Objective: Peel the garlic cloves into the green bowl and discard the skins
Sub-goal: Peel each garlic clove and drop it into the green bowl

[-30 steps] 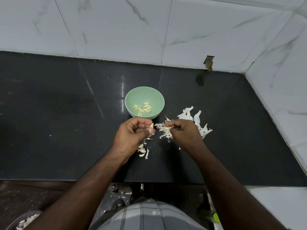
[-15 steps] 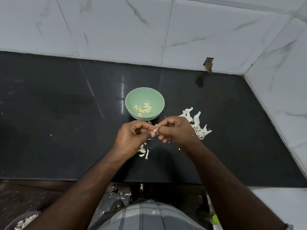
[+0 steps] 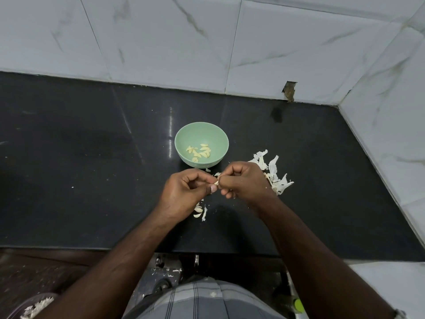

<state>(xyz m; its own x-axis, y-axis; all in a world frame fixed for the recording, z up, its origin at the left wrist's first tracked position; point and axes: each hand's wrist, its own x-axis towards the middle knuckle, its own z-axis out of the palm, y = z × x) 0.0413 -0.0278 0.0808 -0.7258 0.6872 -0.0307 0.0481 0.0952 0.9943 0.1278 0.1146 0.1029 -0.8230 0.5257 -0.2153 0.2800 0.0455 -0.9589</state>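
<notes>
The green bowl (image 3: 184, 137) stands on the black counter with several peeled cloves (image 3: 199, 151) in it. Just in front of it my left hand (image 3: 184, 194) and my right hand (image 3: 246, 180) meet, fingertips together on one small garlic clove (image 3: 216, 181) that is mostly hidden between them. A heap of white skins (image 3: 277, 178) lies to the right of my right hand, partly covered by it. A few unpeeled cloves and skin scraps (image 3: 199, 211) lie under my left hand.
The black counter (image 3: 92, 169) ends at marble wall tiles behind and on the right. Its front edge runs below my forearms. A container with white scraps (image 3: 34, 307) sits at the bottom left, below counter level.
My right hand has come left from the skin heap to meet my left hand at the clove. Both hands have risen slightly toward the bowl.
</notes>
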